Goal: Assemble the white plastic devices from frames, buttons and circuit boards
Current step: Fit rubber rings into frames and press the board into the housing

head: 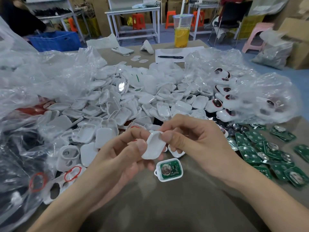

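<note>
We hold the white shell (153, 145) up between both hands, over the near edge of the table (167, 206). It is a thin moulded cover, hollow side towards us. We judge it very light, stiff across the back but a little springy at the rim, and glossy enough to slip, so the edges are the place to grip, not the smooth back. The left hand (132, 153) grips its lower left edge, thumb on the rim and fingers curled behind. The right hand (189, 136) pinches the upper right rim between thumb and forefinger.

Just below the shell, a frame (156, 172) lies flat on the table with a green circuit board (168, 169) seated in it. It looks ready for this cover, and pressing evenly round the rim should spare the board.

Beyond lies a pile of shells (108, 111), with loose boards (250, 153) to the right and crumpled plastic bags (50, 77) around.
</note>
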The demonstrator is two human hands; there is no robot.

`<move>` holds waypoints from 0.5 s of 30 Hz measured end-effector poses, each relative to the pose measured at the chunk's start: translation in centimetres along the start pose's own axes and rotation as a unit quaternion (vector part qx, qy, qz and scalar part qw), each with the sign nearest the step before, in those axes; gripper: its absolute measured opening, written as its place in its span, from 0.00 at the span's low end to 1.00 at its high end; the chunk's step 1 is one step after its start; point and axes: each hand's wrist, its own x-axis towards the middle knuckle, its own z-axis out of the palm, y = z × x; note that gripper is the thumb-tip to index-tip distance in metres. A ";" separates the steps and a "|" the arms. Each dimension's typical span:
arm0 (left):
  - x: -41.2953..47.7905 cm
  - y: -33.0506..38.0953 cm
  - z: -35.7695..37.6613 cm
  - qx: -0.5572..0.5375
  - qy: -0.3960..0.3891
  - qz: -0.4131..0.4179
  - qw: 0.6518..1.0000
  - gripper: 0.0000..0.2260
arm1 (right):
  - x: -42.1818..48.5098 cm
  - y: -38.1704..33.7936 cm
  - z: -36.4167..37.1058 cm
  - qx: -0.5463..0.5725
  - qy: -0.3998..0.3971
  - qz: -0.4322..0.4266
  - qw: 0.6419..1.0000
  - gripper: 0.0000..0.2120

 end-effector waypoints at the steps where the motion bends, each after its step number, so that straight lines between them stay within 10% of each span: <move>1: 0.0 0.0 0.0 -0.011 -0.002 -0.009 1.000 0.16 | 0.0 0.1 -0.1 0.004 -0.001 0.006 1.000 0.06; 7: -0.2 -0.3 -0.2 0.100 0.064 0.008 0.993 0.09 | -0.5 0.3 -1.2 -0.079 -0.023 0.022 0.996 0.07; 12: -1.0 -1.2 -0.8 0.557 0.048 0.138 0.817 0.07 | -2.2 0.6 -3.7 -0.238 -0.031 0.019 0.971 0.12; 15: -0.8 -1.5 -0.7 0.615 -0.016 0.149 0.774 0.06 | -2.9 0.8 -4.4 -0.294 -0.090 0.041 0.951 0.17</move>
